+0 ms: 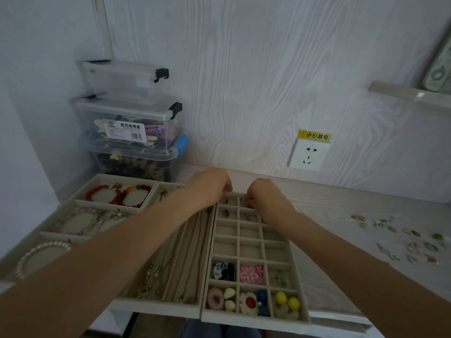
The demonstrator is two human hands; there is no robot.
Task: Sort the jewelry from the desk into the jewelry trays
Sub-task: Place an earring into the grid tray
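While both hands work the far cells of the beige gridded jewelry tray (251,250), left hand (211,185) and right hand (264,195) fingers curl; contents can't be told. Trays partly filled; small metal jewelry pieces (400,237) remain on the pale wood desk (341,215), frame right.

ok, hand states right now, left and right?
Left hand: fingers curled at the grid tray's far edge; grip cannot be told.
Right hand: same, cannot be told.

Dim, bluish, wide-angle edge distortion.
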